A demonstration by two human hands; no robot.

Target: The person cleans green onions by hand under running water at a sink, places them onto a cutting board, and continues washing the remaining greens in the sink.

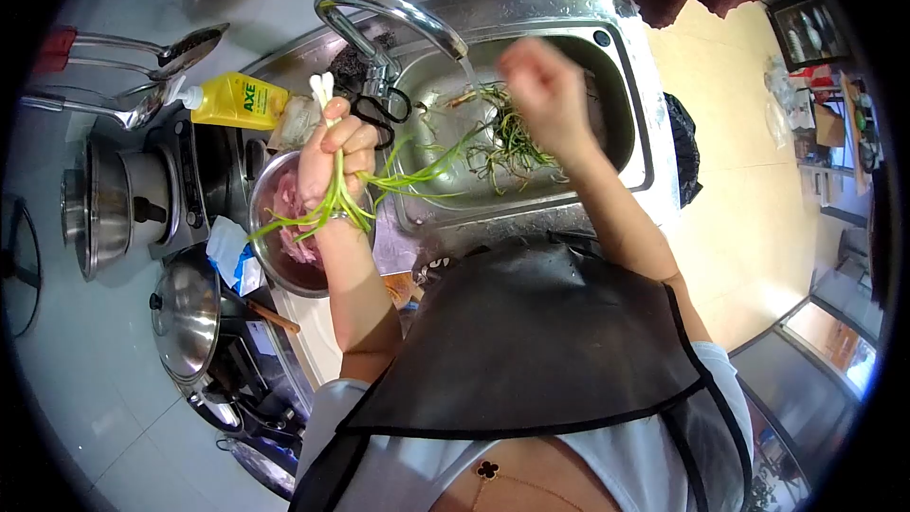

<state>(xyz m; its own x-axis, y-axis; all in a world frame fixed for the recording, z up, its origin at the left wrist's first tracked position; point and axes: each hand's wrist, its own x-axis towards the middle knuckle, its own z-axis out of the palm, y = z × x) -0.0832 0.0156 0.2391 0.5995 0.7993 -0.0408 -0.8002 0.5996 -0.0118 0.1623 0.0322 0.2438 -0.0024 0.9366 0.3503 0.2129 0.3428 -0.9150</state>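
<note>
My left hand (343, 147) is closed around a small bunch of scallions (334, 192), their white bulbs poking up above my fist and the green leaves hanging down. It is just left of the sink (431, 147), over the edge of a metal bowl of raw pink meat (296, 218). Above the sink basin is my right hand (548, 95), smeared by motion, so its fingers do not show clearly. Below it in the basin lies a tangled heap of green and brownish plant trimmings (512, 147). Water runs from the chrome faucet (403, 2) beside that hand.
A yellow AXE bottle (242, 101) and black-handled scissors (382, 117) are near the faucet. To the left are a lidded pan (185, 313) and metal pots (118, 194). Ladles (156, 52) hang on the wall. A black bag (682, 147) hangs right of the sink.
</note>
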